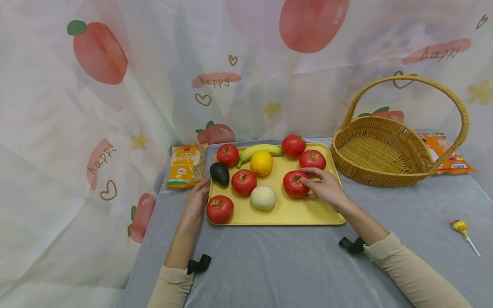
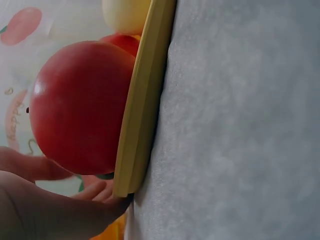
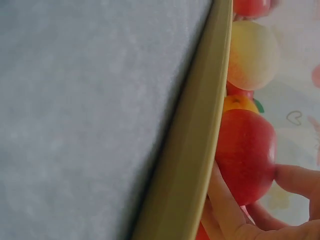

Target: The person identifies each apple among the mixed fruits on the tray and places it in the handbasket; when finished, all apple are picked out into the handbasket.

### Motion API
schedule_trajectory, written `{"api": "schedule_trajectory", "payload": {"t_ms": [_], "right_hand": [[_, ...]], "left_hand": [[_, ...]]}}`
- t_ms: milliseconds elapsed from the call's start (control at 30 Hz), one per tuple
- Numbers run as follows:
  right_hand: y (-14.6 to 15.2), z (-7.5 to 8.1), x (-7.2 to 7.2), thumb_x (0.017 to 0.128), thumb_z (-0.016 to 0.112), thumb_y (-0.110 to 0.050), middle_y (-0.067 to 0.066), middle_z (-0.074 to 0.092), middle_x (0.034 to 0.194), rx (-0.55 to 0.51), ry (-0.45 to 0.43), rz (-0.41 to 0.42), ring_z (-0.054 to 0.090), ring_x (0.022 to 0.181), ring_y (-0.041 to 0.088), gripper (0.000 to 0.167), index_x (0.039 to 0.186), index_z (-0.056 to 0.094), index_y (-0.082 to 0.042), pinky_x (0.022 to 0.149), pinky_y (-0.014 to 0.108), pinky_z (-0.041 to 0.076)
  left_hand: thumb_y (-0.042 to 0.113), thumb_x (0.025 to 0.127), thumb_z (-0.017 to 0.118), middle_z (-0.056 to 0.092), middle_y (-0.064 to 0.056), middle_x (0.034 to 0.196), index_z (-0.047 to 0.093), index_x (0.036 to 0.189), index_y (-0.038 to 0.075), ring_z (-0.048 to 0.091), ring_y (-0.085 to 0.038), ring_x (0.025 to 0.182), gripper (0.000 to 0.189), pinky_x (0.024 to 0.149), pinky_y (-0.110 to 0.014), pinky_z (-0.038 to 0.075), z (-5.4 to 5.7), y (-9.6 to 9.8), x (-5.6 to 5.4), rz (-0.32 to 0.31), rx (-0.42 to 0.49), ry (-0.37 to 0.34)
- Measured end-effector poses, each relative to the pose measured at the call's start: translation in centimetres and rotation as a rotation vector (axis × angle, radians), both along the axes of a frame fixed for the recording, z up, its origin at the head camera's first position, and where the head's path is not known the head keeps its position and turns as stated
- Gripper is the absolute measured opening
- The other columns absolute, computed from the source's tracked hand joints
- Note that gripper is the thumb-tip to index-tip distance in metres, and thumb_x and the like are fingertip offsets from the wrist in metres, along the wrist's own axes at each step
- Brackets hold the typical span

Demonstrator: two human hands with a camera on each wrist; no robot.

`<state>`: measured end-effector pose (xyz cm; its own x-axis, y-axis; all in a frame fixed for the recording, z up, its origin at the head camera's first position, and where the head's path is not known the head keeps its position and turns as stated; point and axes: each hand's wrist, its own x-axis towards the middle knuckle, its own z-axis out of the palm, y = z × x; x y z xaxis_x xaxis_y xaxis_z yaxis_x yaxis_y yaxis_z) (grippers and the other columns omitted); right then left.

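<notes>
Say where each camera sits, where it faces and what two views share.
Head: worn on the head, facing forward and down at the yellow tray and basket; left hand, right hand and sleeves show.
Left wrist: worn there, picture sideways, facing the near-left apple, backdrop beyond; left hand partly shows.
Right wrist: worn there, picture sideways, facing the held apple; right hand partly shows.
Shared: both wrist views show the tray's edge and the pale round fruit.
</notes>
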<state>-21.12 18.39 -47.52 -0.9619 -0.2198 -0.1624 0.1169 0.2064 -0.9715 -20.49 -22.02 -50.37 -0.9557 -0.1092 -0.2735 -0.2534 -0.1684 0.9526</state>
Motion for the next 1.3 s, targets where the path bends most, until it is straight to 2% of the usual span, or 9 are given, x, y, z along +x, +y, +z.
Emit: {"api": "schedule_trajectory", "payload": {"t_ms": [167,300,467,633,867,1133,1300], "right_hand": [[-0.1,0.0,0.0,0.104,0.064,-0.017,0.027,0.047,0.147,-0.006,-0.003,-0.016,0.064,0.117,0.033,0.053,0.151,0.048,0.002,0.085,0.052,0.061],[-0.2,0.0,0.0,0.103,0.065,-0.015,0.027,0.048,0.148,-0.012,-0.013,-0.021,0.065,0.116,0.031,0.053,0.151,0.048,0.002,0.085,0.052,0.061],[-0.2,0.0,-0.1,0.102,0.066,-0.015,0.026,0.048,0.150,-0.016,-0.019,-0.032,0.062,0.119,0.031,0.054,0.151,0.049,0.002,0.085,0.052,0.061],[-0.2,-0.1,-0.2,0.102,0.067,-0.015,0.027,0.048,0.150,-0.039,-0.029,-0.036,0.058,0.124,0.035,0.054,0.151,0.049,0.002,0.086,0.052,0.061],[-0.2,0.0,-0.2,0.101,0.067,-0.013,0.026,0.048,0.151,-0.057,-0.056,-0.039,0.059,0.123,0.032,0.055,0.151,0.049,0.003,0.087,0.053,0.060],[0.0,0.7,-0.2,0.100,0.069,-0.014,0.027,0.049,0.150,-0.036,-0.056,-0.041,0.057,0.127,0.039,0.056,0.151,0.050,0.001,0.088,0.055,0.059],[0.4,1.4,-0.4,0.100,0.070,-0.016,0.026,0.049,0.150,-0.041,-0.047,-0.035,0.058,0.126,0.036,0.057,0.151,0.051,0.000,0.088,0.057,0.059]], "left_hand": [[-0.023,0.087,0.033,0.041,-0.022,0.161,0.038,0.157,-0.005,0.038,-0.033,0.151,0.073,0.125,-0.044,0.029,-0.3,-0.1,0.0,-0.013,-0.098,-0.001],[-0.028,0.083,0.031,0.043,-0.020,0.160,0.039,0.157,-0.002,0.040,-0.030,0.150,0.078,0.124,-0.042,0.031,-0.4,-0.1,0.0,-0.008,-0.109,-0.007],[-0.030,0.080,0.032,0.043,-0.019,0.160,0.040,0.157,-0.002,0.040,-0.030,0.150,0.082,0.124,-0.042,0.031,-0.6,-0.1,0.0,-0.003,-0.107,-0.010],[-0.028,0.082,0.032,0.044,-0.019,0.160,0.041,0.156,-0.001,0.041,-0.030,0.149,0.080,0.124,-0.042,0.031,-0.6,-0.1,0.0,0.000,-0.114,-0.015],[-0.028,0.081,0.032,0.045,-0.020,0.159,0.042,0.155,-0.001,0.042,-0.030,0.149,0.080,0.123,-0.043,0.032,-0.7,-0.2,0.0,0.009,-0.117,-0.016],[-0.029,0.079,0.032,0.046,-0.019,0.158,0.043,0.155,-0.001,0.042,-0.030,0.148,0.082,0.123,-0.042,0.032,-0.9,-0.2,0.0,0.014,-0.105,-0.009],[-0.029,0.077,0.033,0.045,-0.019,0.158,0.042,0.155,-0.001,0.042,-0.029,0.149,0.083,0.123,-0.041,0.032,-1.0,-0.3,0.0,0.005,-0.094,-0.004]]}}
